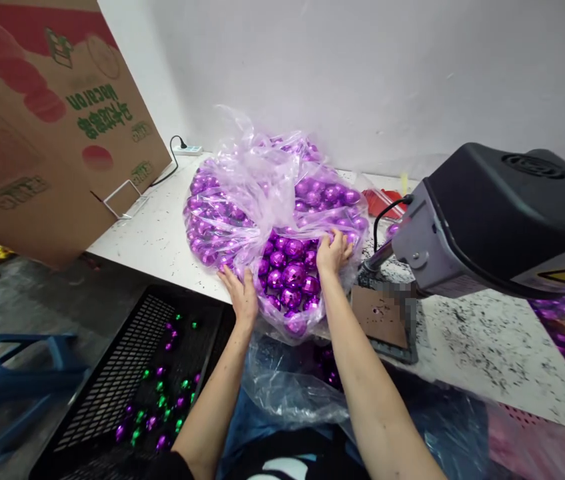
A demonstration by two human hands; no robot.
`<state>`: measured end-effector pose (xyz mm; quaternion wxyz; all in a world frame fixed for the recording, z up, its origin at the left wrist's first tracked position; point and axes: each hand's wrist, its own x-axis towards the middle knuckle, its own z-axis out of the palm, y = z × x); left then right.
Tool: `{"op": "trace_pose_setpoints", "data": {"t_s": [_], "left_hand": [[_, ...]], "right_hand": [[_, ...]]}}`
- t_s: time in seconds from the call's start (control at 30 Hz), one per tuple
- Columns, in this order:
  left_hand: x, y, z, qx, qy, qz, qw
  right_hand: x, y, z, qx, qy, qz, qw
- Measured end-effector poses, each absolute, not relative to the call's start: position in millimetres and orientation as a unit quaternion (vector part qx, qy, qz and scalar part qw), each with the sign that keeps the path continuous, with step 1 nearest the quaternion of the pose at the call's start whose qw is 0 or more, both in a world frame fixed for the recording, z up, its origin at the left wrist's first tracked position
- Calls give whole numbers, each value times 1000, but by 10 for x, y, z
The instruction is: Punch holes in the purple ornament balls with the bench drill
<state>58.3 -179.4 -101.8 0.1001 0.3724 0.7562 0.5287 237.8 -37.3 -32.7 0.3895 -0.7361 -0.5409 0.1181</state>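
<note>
A big clear plastic bag (272, 193) full of shiny purple balls (294, 275) lies on the white table (162, 233), its mouth open toward me. My left hand (240, 292) rests against the bag's lower left edge, fingers apart. On the right side of the opening, my right hand (333, 253) has its fingers bent over the plastic edge, gripping the bag. Below the bag's mouth, another clear plastic sheet (282, 380) hangs over my lap, with dark purple balls partly hidden under the table edge.
A black machine (507, 220) stands at the right above a brown plate (379, 317). A cardboard box (62, 127) leans at the left. Below it are a black crate (112, 373) with green and purple balls and a blue stool (22, 373). Dark flakes litter the table's right side.
</note>
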Motion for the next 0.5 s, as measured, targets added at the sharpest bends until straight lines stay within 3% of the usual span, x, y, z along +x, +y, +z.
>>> {"op": "trace_pose_setpoints", "data": {"t_s": [0.27, 0.4, 0.5], "left_hand": [[661, -1599, -870, 389, 735, 542, 124], [681, -1910, -688, 401, 746, 524, 89], [857, -2153, -425, 442, 727, 526, 2]], "right_hand": [[2414, 7, -104, -664, -618, 171, 383], [2586, -390, -6, -647, -651, 145, 370], [2729, -953, 51, -608, -697, 111, 365]]}}
